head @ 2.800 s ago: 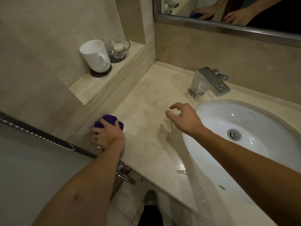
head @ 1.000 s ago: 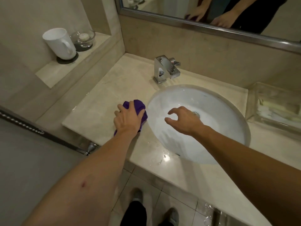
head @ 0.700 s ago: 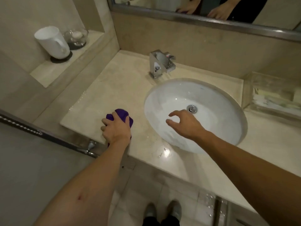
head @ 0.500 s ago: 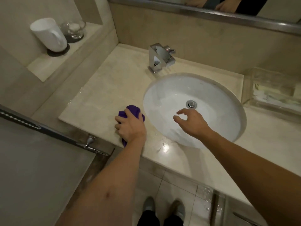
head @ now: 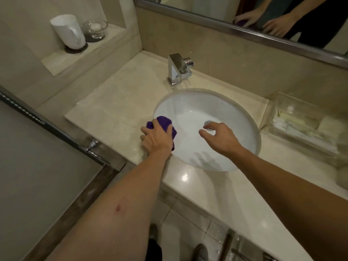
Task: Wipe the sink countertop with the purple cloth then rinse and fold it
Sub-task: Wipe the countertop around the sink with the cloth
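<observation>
The purple cloth [head: 164,123] is bunched up under my left hand [head: 157,137], which grips it at the left rim of the white sink basin [head: 188,102]. The cloth hangs partly over the rim into the basin. Beige marble countertop [head: 116,102] stretches left of the hand, with a wet sheen. My right hand [head: 220,137] hovers over the basin near the drain [head: 208,123], fingers loosely curled and holding nothing.
A chrome faucet [head: 178,69] stands behind the basin. On the left ledge [head: 54,65] sit a white mug [head: 68,32] and a glass dish [head: 95,29]. A clear tray [head: 305,127] with folded items is at right. A mirror [head: 244,16] hangs above.
My left hand has slid the cloth rightward along the countertop, from its left front part to the basin's rim. My right hand stays hovering over the basin.
</observation>
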A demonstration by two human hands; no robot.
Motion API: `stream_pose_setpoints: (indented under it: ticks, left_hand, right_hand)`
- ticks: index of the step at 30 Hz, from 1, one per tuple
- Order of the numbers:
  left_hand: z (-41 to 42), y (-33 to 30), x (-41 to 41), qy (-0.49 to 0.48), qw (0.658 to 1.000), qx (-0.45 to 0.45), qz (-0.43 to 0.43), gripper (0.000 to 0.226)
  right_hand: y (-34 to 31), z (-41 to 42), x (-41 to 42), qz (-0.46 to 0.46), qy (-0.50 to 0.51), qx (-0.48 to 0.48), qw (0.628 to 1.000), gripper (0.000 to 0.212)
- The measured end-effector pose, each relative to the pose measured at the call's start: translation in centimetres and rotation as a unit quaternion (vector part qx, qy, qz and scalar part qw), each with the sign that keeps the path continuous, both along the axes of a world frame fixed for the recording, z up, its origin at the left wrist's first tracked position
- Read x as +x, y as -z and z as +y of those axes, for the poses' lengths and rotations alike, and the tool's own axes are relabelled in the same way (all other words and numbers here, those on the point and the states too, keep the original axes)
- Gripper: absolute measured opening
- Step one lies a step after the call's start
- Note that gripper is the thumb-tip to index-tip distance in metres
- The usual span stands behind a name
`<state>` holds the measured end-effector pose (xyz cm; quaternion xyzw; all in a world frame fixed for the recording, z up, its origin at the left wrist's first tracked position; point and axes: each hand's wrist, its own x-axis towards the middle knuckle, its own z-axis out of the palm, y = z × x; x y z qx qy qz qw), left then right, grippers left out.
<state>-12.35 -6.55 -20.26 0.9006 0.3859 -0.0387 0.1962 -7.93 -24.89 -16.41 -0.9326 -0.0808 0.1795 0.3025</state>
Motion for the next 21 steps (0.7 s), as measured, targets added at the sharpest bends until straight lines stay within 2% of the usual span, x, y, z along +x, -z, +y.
stream_pose_setpoints:
  ticks: [2,6,9,18,21]
  left_hand:
    - [1.6,-0.3,-1.8,-0.030,0.999,0.014,0.001,0.067]
    - [4.0,0.8,-5.6,-0.089,0.995,0.043,0.031,0.069]
    - [3.0,2.2,-7.0,-0.112,0.991,0.052,0.040,0.069]
    - [-5.7,2.4,-3.6,-0.075,0.994,0.049,0.056,0.064]
    - [-8.3,2.4,-2.2,-0.022,0.997,0.048,0.058,0.066]
  right_hand:
    - [-0.4,0.0,0.0,0.006,-0.008,0.012,1.000,0.073]
    - [-1.1,0.5,-0.1,0.002,-0.049,0.004,0.999,0.050]
    - [-0.2,0.4,0.0,0.000,-0.071,-0.007,0.997,0.047]
    - [2.0,-2.3,0.1,0.039,-0.026,-0.009,0.999,0.049]
    - [2.4,-3.2,-0.1,0.041,-0.016,-0.006,0.999,0.050]
